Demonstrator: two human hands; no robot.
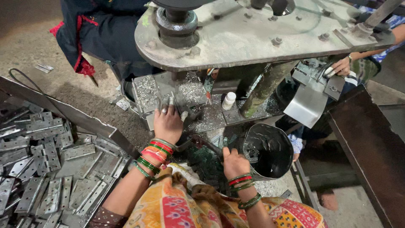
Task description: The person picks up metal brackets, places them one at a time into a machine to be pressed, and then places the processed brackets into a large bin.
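Your left hand's fingers [165, 104] are stretched forward and pressed close together, tips resting on the small grey metal piece [168, 98] that sits on the shaving-strewn steel bed of the press [192, 90], probably to hold it square under the tooling. Your left hand [168, 123] lies flat behind them, palm down. Your right hand [234, 164] is curled shut around the dark metal lever [206, 145], seemingly so the press can be worked without letting go. Just right of that hand stands the round dark metal bucket [270, 150], close enough to drop pieces into. At the far left, the pile of flat grey steel hinge plates [46, 169] lies in an angled metal tray. Across the heavy grey press arm [261, 33], another person's hand [341, 66] holds a bent sheet.
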